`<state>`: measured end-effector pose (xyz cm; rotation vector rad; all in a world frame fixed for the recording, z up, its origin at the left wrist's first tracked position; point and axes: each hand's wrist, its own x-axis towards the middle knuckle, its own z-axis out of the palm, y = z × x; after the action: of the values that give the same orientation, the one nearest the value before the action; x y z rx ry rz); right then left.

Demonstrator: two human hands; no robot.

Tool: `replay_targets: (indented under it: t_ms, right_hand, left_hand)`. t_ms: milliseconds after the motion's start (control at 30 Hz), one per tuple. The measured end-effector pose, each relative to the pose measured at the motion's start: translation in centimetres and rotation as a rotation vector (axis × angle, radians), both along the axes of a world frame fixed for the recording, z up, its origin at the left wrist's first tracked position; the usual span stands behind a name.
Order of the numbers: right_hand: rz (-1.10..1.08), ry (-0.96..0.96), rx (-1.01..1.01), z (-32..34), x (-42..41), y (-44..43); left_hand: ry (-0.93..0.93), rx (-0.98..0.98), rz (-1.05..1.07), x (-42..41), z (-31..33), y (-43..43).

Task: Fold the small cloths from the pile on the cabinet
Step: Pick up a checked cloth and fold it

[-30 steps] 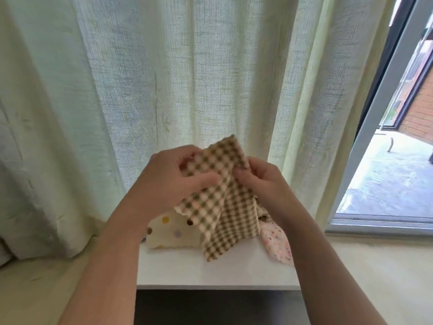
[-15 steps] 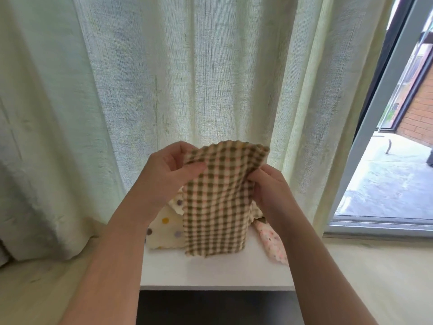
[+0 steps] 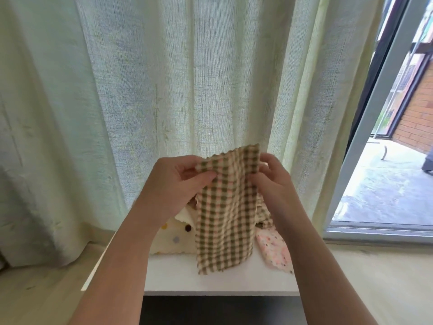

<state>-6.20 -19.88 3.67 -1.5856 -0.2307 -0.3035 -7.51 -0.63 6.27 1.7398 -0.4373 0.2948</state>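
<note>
Left hand (image 3: 178, 181) and right hand (image 3: 273, 181) pinch the top corners of a checked cloth (image 3: 226, 214), fingers curled. It hangs above the cabinet (image 3: 210, 280), before the pile (image 3: 174, 238).

Two hands are in view, the left hand (image 3: 178, 181) and the right hand (image 3: 274, 184). Of cloths I count three for sure: one checked cloth (image 3: 225, 221), one dotted cloth (image 3: 173, 238) and one pink cloth (image 3: 274, 250) (a beige edge behind the checked one may be a fourth, I cannot tell). On the dotted cloth three dots are seen plainly. There is one cabinet (image 3: 210, 281), one curtain (image 3: 187, 78) and one window frame (image 3: 365, 127). Outside stands one brick wall (image 3: 419, 118).
</note>
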Motion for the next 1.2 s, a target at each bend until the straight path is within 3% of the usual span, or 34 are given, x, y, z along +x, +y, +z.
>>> replay_targets:
  t_ms: [100, 300, 600, 800, 1000, 1200]
  right_hand:
    - [-0.024, -0.187, -0.087, 0.9, -0.7, -0.2]
    - [-0.029, -0.320, -0.378, 1.6, -2.2, -0.3]
    - [-0.027, -0.416, -0.591, 2.4, -2.8, -0.7]
    - [-0.193, -0.341, -0.810, 2.8, -3.2, -1.7]
    - [-0.127, -0.202, -0.647, 3.3, -3.7, -2.5]
    - [-0.072, -0.262, -0.487, 3.7, -4.1, -2.6]
  left_hand:
    - [-0.041, 0.024, 0.086, -0.3, 0.2, -0.2]
    - [-0.064, 0.073, 0.132, -0.7, 0.5, -0.2]
    - [-0.225, 0.245, 0.230, -2.0, 1.3, -0.4]
    - [-0.347, 0.241, 0.269, -2.9, 2.1, 0.0]
    - [-0.279, 0.219, 0.300, -2.9, 2.0, 0.3]
    - [-0.264, 0.147, 0.237, -2.9, 2.3, 0.5]
